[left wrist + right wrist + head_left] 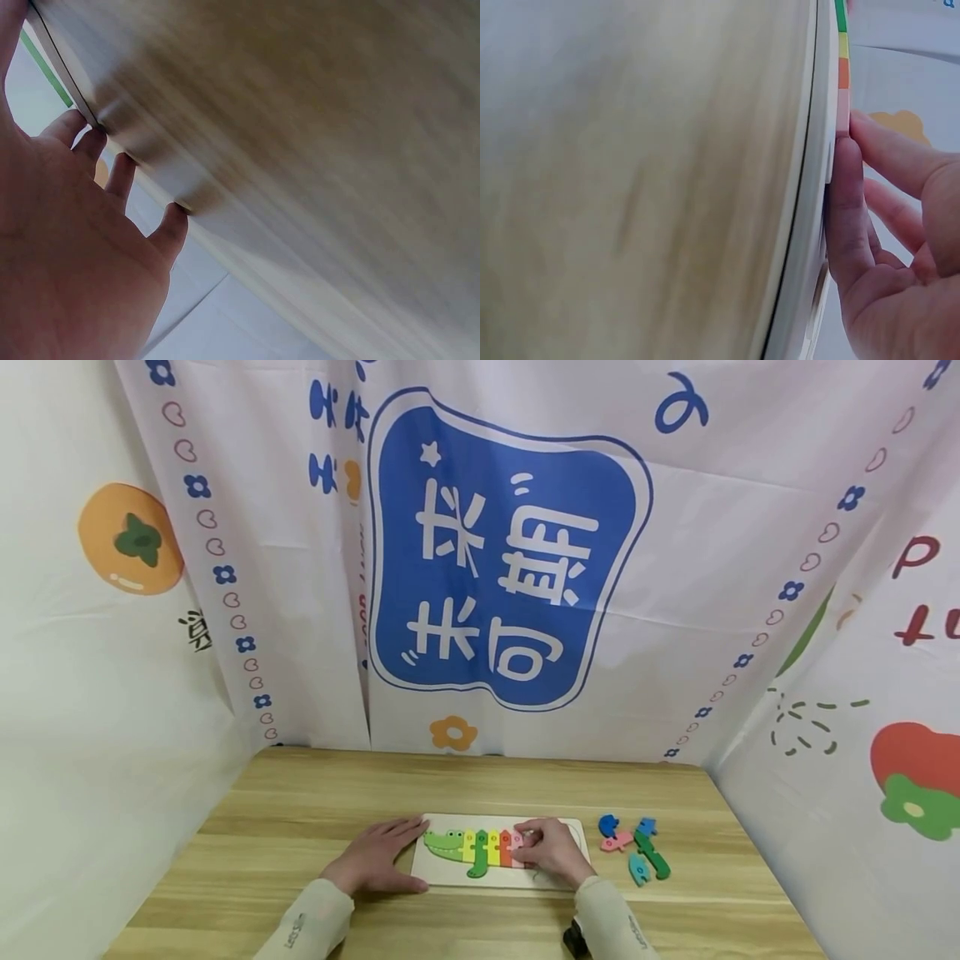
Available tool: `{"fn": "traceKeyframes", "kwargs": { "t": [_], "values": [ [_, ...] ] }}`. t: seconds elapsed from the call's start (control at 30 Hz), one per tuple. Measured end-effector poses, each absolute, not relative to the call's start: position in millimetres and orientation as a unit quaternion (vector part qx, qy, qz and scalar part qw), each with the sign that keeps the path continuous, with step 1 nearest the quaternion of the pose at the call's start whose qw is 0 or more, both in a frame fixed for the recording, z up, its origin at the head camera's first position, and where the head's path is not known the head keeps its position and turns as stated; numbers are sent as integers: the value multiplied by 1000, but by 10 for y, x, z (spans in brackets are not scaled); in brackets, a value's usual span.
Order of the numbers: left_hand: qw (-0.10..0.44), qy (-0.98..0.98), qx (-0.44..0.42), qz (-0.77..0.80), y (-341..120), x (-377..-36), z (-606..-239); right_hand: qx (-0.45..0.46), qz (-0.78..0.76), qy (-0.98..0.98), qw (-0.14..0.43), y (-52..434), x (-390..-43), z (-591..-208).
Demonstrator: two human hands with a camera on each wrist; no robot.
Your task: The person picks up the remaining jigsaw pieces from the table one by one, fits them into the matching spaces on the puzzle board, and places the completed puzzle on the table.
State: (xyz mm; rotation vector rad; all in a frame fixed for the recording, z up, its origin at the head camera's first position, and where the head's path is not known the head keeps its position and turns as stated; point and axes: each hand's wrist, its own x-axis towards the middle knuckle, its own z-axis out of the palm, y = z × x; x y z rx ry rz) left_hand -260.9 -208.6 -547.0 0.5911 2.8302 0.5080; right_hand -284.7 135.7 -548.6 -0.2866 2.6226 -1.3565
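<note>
A white puzzle board (510,879) lies on the table with a row of crocodile pieces on it. The green crocodile head (444,846) is at the left, followed by yellow, green, yellow and red-orange pieces. At the row's right end sits a pink puzzle piece (517,840), pinched between the thumb and fingers of my right hand (558,850). In the right wrist view the fingertips are right at the pink piece (843,112). My left hand (378,857) lies with spread fingers at the board's left edge; its fingertips touch the edge area in the left wrist view.
Right of the board lie several loose pieces: a dark blue one (608,825), a pink one (617,841), a blue one (646,827), a long green one (652,854) and a light blue one (639,869). A printed curtain (517,731) hangs behind the wooden table (315,785).
</note>
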Motion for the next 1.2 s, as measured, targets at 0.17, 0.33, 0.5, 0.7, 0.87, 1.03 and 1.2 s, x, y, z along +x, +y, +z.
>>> {"fn": "traceKeyframes", "kwargs": {
  "t": [0.17,0.33,0.5,0.7,0.87,1.03,1.2],
  "values": [
    [103,959,200,173,-2085,-2604,-5465,-108,-449,883,84,1356,-2839,-5484],
    [102,959,201,169,-2075,-2615,-5468,-115,-437,888,86,1395,-2845,-5446],
    [100,960,202,168,-2077,-2621,-5466,-99,-423,898,66,1540,-2887,-5330],
    [101,962,198,162,-2086,-2620,-5476,-39,-413,910,23,1937,-2893,-5171],
    [101,962,195,160,-2090,-2627,-5474,-2,-410,912,6,2402,-2911,-5065],
    [102,962,194,160,-2094,-2622,-5453,9,-386,922,11,2746,-2907,-5132],
    [102,961,200,162,-2097,-2624,-5484,6,-345,938,19,2875,-2878,-5239]
  ]
}}
